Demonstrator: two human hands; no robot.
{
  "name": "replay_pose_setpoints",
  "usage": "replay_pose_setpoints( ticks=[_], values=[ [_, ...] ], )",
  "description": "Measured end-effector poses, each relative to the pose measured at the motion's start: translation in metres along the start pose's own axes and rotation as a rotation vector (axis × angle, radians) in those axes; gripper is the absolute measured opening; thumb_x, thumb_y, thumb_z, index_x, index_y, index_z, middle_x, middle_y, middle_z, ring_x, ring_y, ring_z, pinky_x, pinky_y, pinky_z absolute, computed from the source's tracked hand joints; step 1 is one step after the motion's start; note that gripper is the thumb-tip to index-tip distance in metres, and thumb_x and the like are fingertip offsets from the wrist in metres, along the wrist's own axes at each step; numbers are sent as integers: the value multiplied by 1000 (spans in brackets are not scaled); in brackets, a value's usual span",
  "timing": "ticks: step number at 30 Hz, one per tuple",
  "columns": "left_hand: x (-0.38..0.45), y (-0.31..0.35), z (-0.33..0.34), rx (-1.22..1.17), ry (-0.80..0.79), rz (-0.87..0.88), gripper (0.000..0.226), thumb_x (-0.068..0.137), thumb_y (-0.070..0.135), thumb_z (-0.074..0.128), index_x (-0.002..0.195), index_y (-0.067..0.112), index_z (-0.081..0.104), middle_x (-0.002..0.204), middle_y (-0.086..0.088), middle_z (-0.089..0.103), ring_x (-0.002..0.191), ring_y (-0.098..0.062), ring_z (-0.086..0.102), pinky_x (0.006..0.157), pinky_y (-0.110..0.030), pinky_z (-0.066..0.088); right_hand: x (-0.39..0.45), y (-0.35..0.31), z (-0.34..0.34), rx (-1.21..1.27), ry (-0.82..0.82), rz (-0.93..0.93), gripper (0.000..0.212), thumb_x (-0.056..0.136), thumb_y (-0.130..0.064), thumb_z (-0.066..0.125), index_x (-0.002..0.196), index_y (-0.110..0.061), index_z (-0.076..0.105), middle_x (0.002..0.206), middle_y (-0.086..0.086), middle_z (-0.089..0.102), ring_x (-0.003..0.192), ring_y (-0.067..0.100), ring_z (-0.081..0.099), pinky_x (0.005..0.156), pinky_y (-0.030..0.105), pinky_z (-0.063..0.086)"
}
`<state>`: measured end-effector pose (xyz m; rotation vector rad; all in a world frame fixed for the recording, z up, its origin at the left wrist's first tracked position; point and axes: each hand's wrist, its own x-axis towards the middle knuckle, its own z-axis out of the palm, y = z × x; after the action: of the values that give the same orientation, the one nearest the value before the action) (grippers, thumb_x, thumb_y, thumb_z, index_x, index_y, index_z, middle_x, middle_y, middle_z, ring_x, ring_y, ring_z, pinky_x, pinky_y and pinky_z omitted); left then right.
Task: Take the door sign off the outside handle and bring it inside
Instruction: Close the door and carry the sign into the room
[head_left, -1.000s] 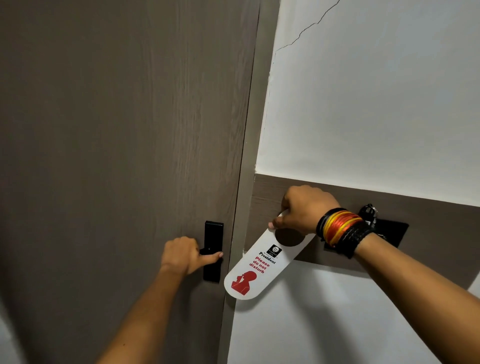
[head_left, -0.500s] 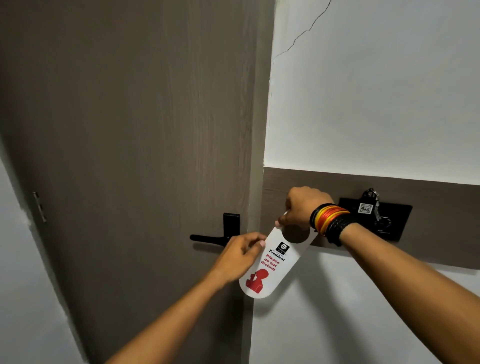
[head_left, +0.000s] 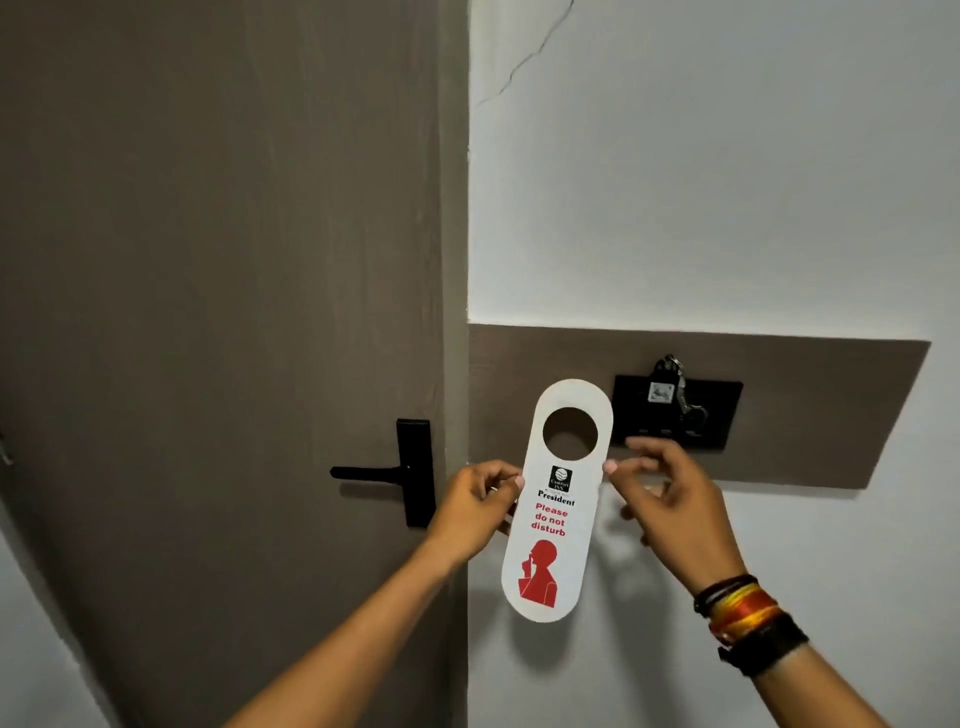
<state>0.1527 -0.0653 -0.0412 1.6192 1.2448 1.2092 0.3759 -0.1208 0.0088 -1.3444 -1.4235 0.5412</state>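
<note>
A white door sign (head_left: 555, 519) with a round hole, black "President" lettering, red "Please do not disturb" text and a red figure hangs upright in front of me. My left hand (head_left: 475, 506) pinches its left edge at mid height. My right hand (head_left: 667, 496) touches the sign's right edge with thumb and fingertip, the other fingers spread. The black lever handle (head_left: 400, 473) on the brown door (head_left: 218, 312) stands just left of my left hand, with nothing hanging on it.
A brown wall panel (head_left: 810, 415) right of the door carries a black switch plate (head_left: 727, 415) with a key fob (head_left: 667, 389) in it. White wall (head_left: 701, 182) with a crack lies above. Bracelets (head_left: 743, 618) ring my right wrist.
My left hand left the door handle and took the sign's left edge. My right hand shifted from the sign's top to its right edge, and the sign turned from tilted to upright.
</note>
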Motion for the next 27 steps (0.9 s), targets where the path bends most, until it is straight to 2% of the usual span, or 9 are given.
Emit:
replay_pose_setpoints(
  ticks=[2,4,7,13,19,22,25,27],
  values=[
    [-2,-1,17,-28,-34,-5,21,104,22,62,107,6,76,101,-6,84,86,-22,82,75,-40,69,-3,33,-9,81,-92,200,37,93,-34,72,126,-18,63,111,1,72,73,23,72,51,30,54],
    [-3,-1,37,-25,-67,-10,21,104,21,62,106,6,76,100,-7,84,86,-24,82,75,-42,69,-3,56,-19,187,-164,306,28,97,-24,68,122,-12,67,108,9,74,68,22,68,49,30,52],
    [-4,2,69,-4,-100,-26,22,105,22,61,107,7,76,100,-7,84,85,-22,82,76,-40,69,-2,79,-38,227,-208,318,15,99,-17,64,109,-8,72,101,13,78,60,18,65,47,29,50],
    [4,11,142,-2,-152,-61,21,104,22,61,110,8,75,103,-8,83,86,-23,82,77,-43,68,3,119,-98,240,-196,349,13,98,-14,66,101,-6,75,89,11,79,62,19,65,47,27,49],
    [10,21,268,-9,-288,-71,20,103,25,63,111,12,76,106,-4,84,89,-20,82,78,-39,69,1,192,-205,233,-134,426,11,96,-18,69,100,-13,78,89,7,81,64,18,67,49,26,51],
    [7,20,347,-9,-391,-81,20,102,28,65,112,14,76,107,-1,83,90,-18,82,78,-36,69,-12,240,-267,214,-80,493,12,96,-16,69,100,-9,79,89,12,80,63,18,67,49,26,52],
    [1,17,439,-7,-489,-108,21,101,30,66,112,16,77,108,1,83,89,-16,82,76,-32,69,-31,293,-335,177,36,590,9,93,-13,72,97,-8,79,83,9,79,62,18,67,48,26,52],
    [-7,13,501,-10,-558,-141,22,101,31,66,113,16,76,108,0,82,89,-17,82,79,-37,69,-47,326,-379,168,103,659,11,92,-16,74,100,-9,79,85,9,79,63,17,68,51,26,54]
  ],
)
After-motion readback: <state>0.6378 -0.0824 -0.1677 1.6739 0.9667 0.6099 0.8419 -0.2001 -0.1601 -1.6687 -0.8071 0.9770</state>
